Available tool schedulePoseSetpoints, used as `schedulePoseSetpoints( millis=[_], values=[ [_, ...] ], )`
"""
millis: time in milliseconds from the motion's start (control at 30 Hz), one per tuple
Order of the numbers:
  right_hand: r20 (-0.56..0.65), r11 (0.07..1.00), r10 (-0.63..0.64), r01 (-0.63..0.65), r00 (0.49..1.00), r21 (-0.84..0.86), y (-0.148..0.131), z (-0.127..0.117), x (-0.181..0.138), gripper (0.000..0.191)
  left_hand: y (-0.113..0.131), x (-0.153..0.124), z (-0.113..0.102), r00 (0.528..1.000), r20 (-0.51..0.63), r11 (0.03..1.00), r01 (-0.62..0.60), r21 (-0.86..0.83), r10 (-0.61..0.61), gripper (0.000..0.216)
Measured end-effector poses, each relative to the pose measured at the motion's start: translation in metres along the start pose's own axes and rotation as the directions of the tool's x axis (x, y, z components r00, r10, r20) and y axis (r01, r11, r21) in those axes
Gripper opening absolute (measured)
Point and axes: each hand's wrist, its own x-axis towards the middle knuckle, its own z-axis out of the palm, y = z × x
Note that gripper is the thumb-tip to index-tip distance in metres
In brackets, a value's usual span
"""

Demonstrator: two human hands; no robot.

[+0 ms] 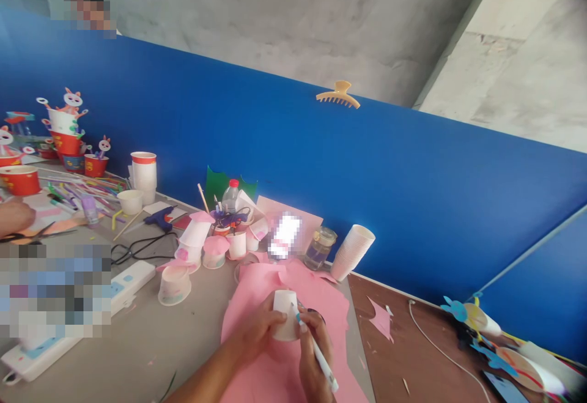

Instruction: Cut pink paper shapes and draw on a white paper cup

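Over a large sheet of pink paper [243, 296], my left hand [255, 331] grips a white paper cup [285, 325] by its side, thumb across the front. The cup's narrow end points up. My right hand [313, 348] is closed around a white marker [323, 363] with a blue band, its tip at the right part of the cup's wall. A dark round shape, partly hidden, sits behind the right fingers. Small cups with pink paper tops, such as one cup [215, 260], stand beyond to the left.
A leaning cup stack [352, 253], a glass jar [320, 248] and a lit phone [284, 236] line the blue partition [394, 177]. Leftward lie a glue gun [160, 218], black cable and a power strip [132, 282]. Another person's hand [16, 216] is at far left.
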Motion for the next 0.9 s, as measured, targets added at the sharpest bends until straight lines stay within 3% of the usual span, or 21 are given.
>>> schedulePoseSetpoints(
  millis=[500,733,900],
  values=[
    [-0.100,0.988,0.150,-0.152,0.984,-0.019,-0.011,-0.003,0.011,0.021,0.009,-0.003,0.009,1.000,0.002,1.000,0.013,0.010,-0.013,0.048],
    [-0.082,0.999,0.043,-0.043,0.996,0.003,-0.019,0.000,0.007,0.020,0.005,-0.001,0.007,1.000,-0.009,1.000,0.007,0.000,-0.007,0.047],
    [-0.021,0.999,0.033,-0.033,0.999,0.013,-0.009,0.001,-0.001,0.017,0.006,-0.002,0.009,1.000,-0.014,1.000,0.010,0.007,-0.010,0.051]
  ],
)
